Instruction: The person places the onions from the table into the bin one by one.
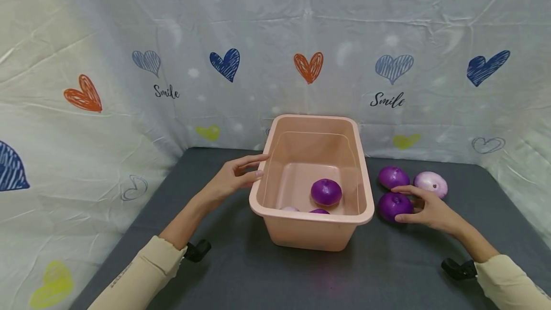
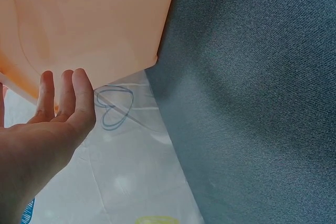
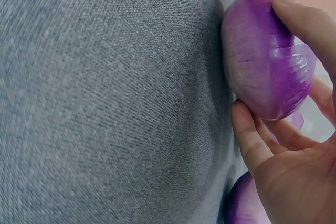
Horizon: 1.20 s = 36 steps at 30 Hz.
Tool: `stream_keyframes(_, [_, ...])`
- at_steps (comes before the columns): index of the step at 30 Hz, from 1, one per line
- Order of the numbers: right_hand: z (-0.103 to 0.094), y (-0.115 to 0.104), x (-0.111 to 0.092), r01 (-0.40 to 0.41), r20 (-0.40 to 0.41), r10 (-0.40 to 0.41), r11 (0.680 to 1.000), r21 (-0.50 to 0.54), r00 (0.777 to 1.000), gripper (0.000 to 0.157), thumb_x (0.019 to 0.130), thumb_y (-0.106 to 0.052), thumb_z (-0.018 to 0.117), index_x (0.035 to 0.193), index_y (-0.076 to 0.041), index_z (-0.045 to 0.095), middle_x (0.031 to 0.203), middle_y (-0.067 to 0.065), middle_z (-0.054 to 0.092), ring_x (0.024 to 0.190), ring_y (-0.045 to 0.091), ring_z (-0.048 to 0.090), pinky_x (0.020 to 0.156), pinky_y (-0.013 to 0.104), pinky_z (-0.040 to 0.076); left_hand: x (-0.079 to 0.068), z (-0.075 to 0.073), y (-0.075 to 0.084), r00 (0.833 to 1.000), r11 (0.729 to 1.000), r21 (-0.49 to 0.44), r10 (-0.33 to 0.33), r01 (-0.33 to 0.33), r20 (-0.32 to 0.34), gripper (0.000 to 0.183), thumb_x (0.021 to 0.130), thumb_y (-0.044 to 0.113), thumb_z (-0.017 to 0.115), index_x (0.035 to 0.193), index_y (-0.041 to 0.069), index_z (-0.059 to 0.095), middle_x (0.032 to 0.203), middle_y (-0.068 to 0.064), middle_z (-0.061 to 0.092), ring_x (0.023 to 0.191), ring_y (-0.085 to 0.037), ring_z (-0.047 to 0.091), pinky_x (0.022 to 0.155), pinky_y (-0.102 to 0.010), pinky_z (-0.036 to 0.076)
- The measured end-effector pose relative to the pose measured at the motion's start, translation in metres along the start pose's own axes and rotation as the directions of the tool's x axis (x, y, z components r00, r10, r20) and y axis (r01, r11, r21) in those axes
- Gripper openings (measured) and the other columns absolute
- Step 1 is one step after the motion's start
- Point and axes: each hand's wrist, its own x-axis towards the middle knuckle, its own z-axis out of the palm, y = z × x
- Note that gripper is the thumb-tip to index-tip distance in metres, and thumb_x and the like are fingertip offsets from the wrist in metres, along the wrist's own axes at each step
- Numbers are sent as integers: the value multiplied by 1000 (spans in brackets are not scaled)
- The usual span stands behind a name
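Observation:
A peach plastic basin [image 1: 318, 233] stands in the middle of the table. My left hand [image 1: 234, 176] is at its left rim, fingers extended, with the fingertips [image 2: 81, 77] against the outer wall in the left wrist view. To the right of the basin, my right hand [image 1: 430, 209] holds a glossy purple onion [image 1: 392, 206] between thumb and fingers. In the right wrist view this onion [image 3: 257, 56] has pale streaks and sits at the table surface. Just behind it are another purple onion [image 1: 393, 177] and a pale pinkish onion [image 1: 431, 183].
Inside the basin lies a purple onion [image 1: 326, 192], with another purple one [image 1: 320, 211] and a pale one [image 1: 290, 208] partly hidden by the front rim. The dark grey tabletop [image 1: 275, 281] ends at a white curtain [image 1: 267, 23] printed with hearts.

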Motion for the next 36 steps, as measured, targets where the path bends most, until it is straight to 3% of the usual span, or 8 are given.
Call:
stream_keyframes(10, [-12,-12,-1,-25,-12,25,999,-25,1000,61,87,-13,83,140,0,55,137,22,52,121,45,53,88,21,50,1,-1,0,1000,1000,5,9,-9,6,52,102,23,66,152,19,51,151,-8,47,129,-28,54,98,-47,51])
stream_keyframes(21, [-38,-33,-2,-68,-66,66,997,-29,996,63,90,-16,82,144,-2,53,141,20,49,120,41,56,86,21,53,1,0,2,1000,1000,9,20,-20,17,53,103,23,66,153,17,50,152,-10,46,129,-30,54,97,-48,52])
stream_keyframes(26, [-57,-44,-2,-54,-105,48,997,-49,993,64,92,-12,79,148,-6,50,143,14,50,124,25,54,88,16,49,1,1,0,1000,1000,12,17,-17,14,52,102,23,66,152,17,51,151,-9,46,128,-29,55,97,-47,52])
stream_keyframes(31, [-68,-55,-1,-53,-155,54,999,7,986,63,92,-4,76,149,-11,50,141,4,52,123,6,51,92,11,43,1,0,-1,1000,1000,5,20,-20,11,52,102,22,66,152,18,51,151,-9,47,128,-29,55,97,-47,52])
stream_keyframes(36, [-70,-62,4,-48,-180,54,998,41,982,62,93,-2,74,149,-9,49,139,2,52,120,1,52,90,14,47,0,-1,0,1000,1000,-1,21,-21,15,53,102,21,66,152,16,51,151,-11,46,128,-31,55,96,-47,52])
